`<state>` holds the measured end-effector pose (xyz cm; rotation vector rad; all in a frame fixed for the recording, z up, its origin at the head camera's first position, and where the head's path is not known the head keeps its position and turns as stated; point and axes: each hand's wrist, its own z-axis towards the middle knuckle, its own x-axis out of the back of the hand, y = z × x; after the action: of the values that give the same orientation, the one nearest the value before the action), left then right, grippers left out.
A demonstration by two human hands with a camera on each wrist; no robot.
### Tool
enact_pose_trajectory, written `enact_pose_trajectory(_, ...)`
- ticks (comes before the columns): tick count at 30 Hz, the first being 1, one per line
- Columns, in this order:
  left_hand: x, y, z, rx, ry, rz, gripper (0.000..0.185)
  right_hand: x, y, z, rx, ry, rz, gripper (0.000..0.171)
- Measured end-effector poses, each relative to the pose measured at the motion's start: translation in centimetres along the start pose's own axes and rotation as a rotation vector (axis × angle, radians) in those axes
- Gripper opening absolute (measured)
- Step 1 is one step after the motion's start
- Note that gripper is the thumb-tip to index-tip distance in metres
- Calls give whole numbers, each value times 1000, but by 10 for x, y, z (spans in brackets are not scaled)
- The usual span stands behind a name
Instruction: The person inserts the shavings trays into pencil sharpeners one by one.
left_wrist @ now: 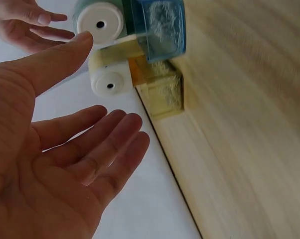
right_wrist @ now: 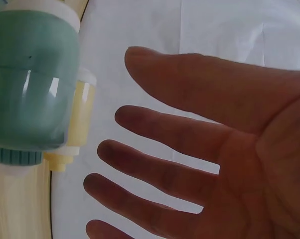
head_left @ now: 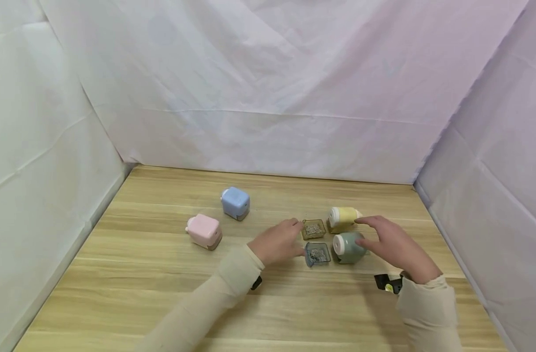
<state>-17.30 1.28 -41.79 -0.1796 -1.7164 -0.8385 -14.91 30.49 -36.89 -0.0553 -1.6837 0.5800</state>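
Observation:
My left hand [head_left: 294, 239] hovers open, palm toward two small clear trays of shavings, a yellowish tray [head_left: 314, 229] and a blue tray [head_left: 318, 254]. Just right of the trays lie a yellow sharpener [head_left: 344, 218] and a green sharpener [head_left: 349, 247]. My right hand [head_left: 373, 237] is open, fingers spread over the right side of the green sharpener, holding nothing. In the left wrist view the open palm [left_wrist: 75, 149] faces the green sharpener [left_wrist: 99, 21] and the yellow sharpener [left_wrist: 110, 79]. In the right wrist view spread fingers [right_wrist: 190, 149] stand apart from the green sharpener [right_wrist: 30, 79].
A blue sharpener [head_left: 235, 203] and a pink sharpener [head_left: 204, 231] sit to the left on the wooden table [head_left: 140, 293]. White cloth walls [head_left: 268, 98] enclose the back and both sides. A black device [head_left: 387, 282] is at my right wrist.

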Motion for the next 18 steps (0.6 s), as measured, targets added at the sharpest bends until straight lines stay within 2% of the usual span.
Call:
enact_pose_trajectory(4,-14,7,2,-16,10,56,68,-1,3,-2,-4,-9,-1,55)
enact_pose_trajectory(8,-29,12,3,4,35,52,72,-2,4,-3,-6,-16,-2,56)
enact_pose_trajectory(13,-42,15,4,29,55,-5,76,-4,4,-2,6,-15,-10,56)
enact_pose_trajectory(18,-52,16,6,47,34,-37,77,-8,3,0,20,-25,-14,58)
